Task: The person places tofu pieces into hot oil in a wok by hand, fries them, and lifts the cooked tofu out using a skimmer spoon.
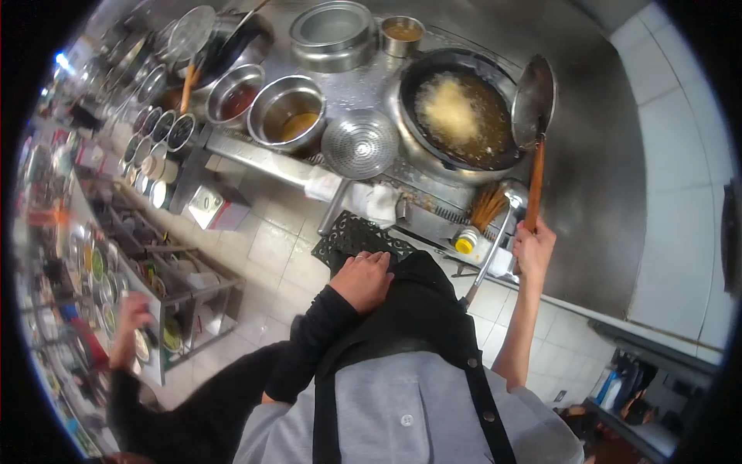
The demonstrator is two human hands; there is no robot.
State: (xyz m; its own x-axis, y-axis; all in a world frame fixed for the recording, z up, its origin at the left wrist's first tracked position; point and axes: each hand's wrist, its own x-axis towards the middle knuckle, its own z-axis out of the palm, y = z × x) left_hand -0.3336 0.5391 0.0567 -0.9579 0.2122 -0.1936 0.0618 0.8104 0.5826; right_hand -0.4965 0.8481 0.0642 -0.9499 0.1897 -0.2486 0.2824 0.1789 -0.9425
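My right hand point(533, 246) is closed around the wooden handle of a round strainer point(535, 97), whose head is raised at the right rim of a large dark wok point(410, 139). Pale yellow food point(450, 110) sits amid bubbles in the wok's brown oil. My left hand point(363, 280), in a black sleeve and with a ring, rests on the black apron point(417, 309); its fingers lie against the cloth with nothing visible in them. Below the wok are a yellow-capped container point(466, 240), a bamboo brush point(488, 206) and a long-handled metal ladle point(516, 193).
A perforated ladle point(360, 145) and metal pots point(287, 112) stand left of the wok, near folded white cloths point(369, 203). At far left, another person's hand point(136, 311) is beside a shelf rack point(158, 340). A tiled wall point(680, 139) rises at right.
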